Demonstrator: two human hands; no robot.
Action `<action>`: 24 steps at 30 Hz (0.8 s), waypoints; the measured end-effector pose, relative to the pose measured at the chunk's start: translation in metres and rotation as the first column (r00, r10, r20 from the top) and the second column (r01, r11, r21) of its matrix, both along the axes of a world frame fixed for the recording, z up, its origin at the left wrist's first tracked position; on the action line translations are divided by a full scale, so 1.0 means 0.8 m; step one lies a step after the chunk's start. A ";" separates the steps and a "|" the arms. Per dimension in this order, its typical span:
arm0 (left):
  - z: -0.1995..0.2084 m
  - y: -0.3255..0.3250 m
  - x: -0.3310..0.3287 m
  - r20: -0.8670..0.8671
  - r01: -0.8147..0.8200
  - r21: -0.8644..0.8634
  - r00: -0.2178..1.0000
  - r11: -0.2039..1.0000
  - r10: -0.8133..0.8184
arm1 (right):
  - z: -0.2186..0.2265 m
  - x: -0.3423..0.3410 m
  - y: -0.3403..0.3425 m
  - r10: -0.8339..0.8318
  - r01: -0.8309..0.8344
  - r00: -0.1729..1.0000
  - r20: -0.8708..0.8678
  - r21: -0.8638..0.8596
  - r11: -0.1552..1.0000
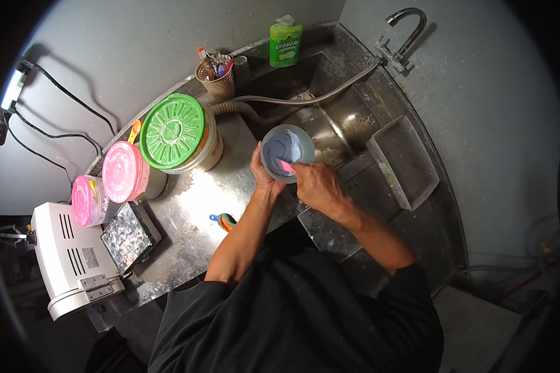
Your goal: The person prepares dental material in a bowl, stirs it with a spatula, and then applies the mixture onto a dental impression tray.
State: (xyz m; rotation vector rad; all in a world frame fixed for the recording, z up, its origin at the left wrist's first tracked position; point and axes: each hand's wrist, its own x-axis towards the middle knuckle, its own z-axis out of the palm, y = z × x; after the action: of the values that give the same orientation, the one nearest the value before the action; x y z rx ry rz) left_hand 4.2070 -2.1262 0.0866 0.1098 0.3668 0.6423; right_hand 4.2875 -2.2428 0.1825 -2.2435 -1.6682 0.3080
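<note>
Fingers [300, 173] gripping pink tool [285, 166], bowl [308, 148] of lavender paste [281, 148]

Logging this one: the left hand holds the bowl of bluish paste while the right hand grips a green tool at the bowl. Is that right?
Not quite: the tool is pink, as the head view shows. The left hand does hold the bowl of bluish paste, and the right hand grips the tool.

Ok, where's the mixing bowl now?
In the head view, just above centre, the mixing bowl rests in the left hand, the right hand beside it.
</note>
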 end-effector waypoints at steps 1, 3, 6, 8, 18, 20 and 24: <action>0.005 0.000 -0.002 -0.001 -0.011 0.013 1.000 1.000 0.011 | 0.001 -0.003 0.006 -0.059 0.055 0.997 0.043 0.090 0.994; 0.013 -0.002 -0.002 -0.006 -0.011 -0.013 1.000 1.000 0.011 | 0.009 -0.002 0.008 -0.176 0.157 0.971 0.161 0.125 0.980; 0.010 0.008 -0.004 -0.017 -0.026 -0.002 1.000 1.000 0.026 | 0.006 0.003 0.000 0.016 -0.020 0.998 0.064 0.059 0.998; 0.010 0.012 -0.008 -0.026 -0.029 0.027 0.999 0.999 0.030 | 0.005 0.005 0.001 0.042 -0.043 0.999 0.014 0.132 0.990; 0.000 0.018 -0.024 -0.042 -0.009 -0.015 0.999 1.000 0.008 | -0.003 -0.007 0.008 -0.043 0.042 0.999 0.008 0.157 0.987; -0.003 0.020 -0.027 -0.041 -0.014 -0.023 0.999 1.000 0.013 | -0.012 -0.002 0.013 -0.062 0.059 0.998 0.027 0.102 0.993; 0.009 0.020 -0.034 -0.030 -0.065 -0.039 0.998 0.997 0.064 | -0.008 -0.019 0.017 0.054 -0.020 0.982 -0.179 0.186 0.982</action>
State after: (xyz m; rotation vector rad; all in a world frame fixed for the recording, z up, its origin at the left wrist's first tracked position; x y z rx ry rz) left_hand 4.1798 -2.1102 0.0938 0.0688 0.4117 0.6971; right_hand 4.2727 -2.2289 0.1760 -1.9885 -1.5751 0.3436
